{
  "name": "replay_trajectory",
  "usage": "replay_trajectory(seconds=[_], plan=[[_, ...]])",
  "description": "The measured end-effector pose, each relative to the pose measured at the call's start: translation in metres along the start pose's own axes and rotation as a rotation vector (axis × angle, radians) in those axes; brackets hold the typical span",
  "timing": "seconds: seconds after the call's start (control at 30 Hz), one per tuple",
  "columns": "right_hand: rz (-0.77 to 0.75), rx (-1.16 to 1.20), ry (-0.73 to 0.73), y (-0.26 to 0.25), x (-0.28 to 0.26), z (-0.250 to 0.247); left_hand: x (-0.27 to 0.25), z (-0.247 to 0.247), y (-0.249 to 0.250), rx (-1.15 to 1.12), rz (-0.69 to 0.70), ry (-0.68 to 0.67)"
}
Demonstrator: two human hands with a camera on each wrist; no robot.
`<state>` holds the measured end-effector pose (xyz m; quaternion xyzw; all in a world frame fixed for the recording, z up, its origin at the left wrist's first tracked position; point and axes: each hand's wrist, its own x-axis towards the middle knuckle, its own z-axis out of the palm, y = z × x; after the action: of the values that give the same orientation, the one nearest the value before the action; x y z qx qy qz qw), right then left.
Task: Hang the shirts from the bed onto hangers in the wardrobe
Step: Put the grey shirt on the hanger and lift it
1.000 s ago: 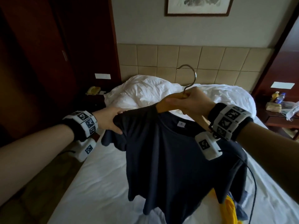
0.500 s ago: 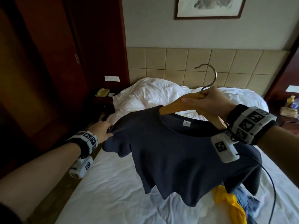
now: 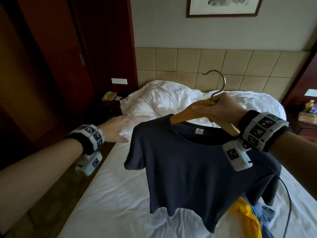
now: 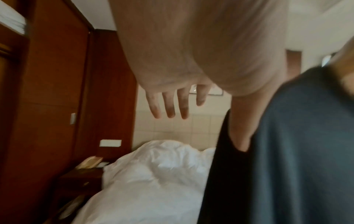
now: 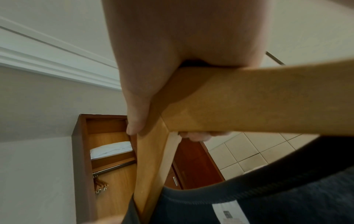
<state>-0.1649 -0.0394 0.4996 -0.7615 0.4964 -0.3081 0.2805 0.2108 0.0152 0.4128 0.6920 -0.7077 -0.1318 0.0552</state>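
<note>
1. Here the right hand (image 3: 221, 109) is curled round the middle of the wooden hanger (image 3: 184, 114), just under its metal hook (image 3: 217, 83); the right wrist view shows the thumb (image 5: 137, 115) laid along one arm of the wood and fingertips (image 5: 197, 135) wrapped beneath it.
2. The dark navy shirt (image 3: 193, 172) hangs on that hanger, directly below and slightly left of the gripping hand, its collar with a white label (image 3: 198, 131) just beneath the wood.
3. The shirt is lifted above the white bed (image 3: 109, 203), its hem hanging free over the sheet.
4. The left hand (image 3: 116, 129) holds nothing, fingers (image 4: 168, 104) straight and slightly spread, just beside the shirt's left shoulder and apart from it.
5. A yellow garment (image 3: 247, 215) and a blue one (image 3: 262, 213) lie crumpled on the bed under the shirt's right side.
6. The wardrobe (image 5: 107, 151), seen in the right wrist view, stands open with a rail (image 5: 113, 168) and spare hangers (image 5: 100, 184) inside.
</note>
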Motion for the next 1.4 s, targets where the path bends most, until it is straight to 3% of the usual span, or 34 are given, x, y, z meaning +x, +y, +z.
replay_trajectory(seconds=[0.13, 0.23, 0.33, 0.47, 0.53, 0.77, 0.93, 1.2, 1.4], plan=[[0.021, 0.016, -0.032, -0.007, -0.001, 0.009, 0.006, -0.037, 0.067, -0.159, 0.231, 0.081], [0.005, 0.036, -0.047, -0.015, -0.001, 0.015, 0.013, -0.042, 0.119, -0.163, 0.322, 0.104], [-0.006, 0.076, -0.032, -0.022, 0.000, 0.020, 0.022, -0.027, 0.165, -0.225, 0.363, 0.188], [-0.018, 0.089, 0.021, -0.026, 0.001, 0.023, 0.031, -0.005, 0.198, -0.313, 0.258, 0.502], [-0.007, 0.082, 0.047, -0.024, 0.001, 0.022, 0.036, 0.001, 0.204, -0.351, 0.241, 0.577], [-0.021, -0.112, 0.031, -0.007, -0.001, 0.009, 0.047, -0.002, 0.196, -0.447, 0.258, 0.595], [-0.029, -0.307, -0.116, 0.024, -0.018, -0.007, 0.046, -0.021, 0.183, -0.474, 0.169, 0.656], [0.166, -0.259, -0.237, 0.094, -0.045, -0.027, 0.040, -0.051, 0.155, -0.436, 0.088, 0.658], [0.292, -0.398, -0.367, 0.145, -0.061, -0.011, 0.038, -0.069, 0.140, -0.462, 0.045, 0.676]])
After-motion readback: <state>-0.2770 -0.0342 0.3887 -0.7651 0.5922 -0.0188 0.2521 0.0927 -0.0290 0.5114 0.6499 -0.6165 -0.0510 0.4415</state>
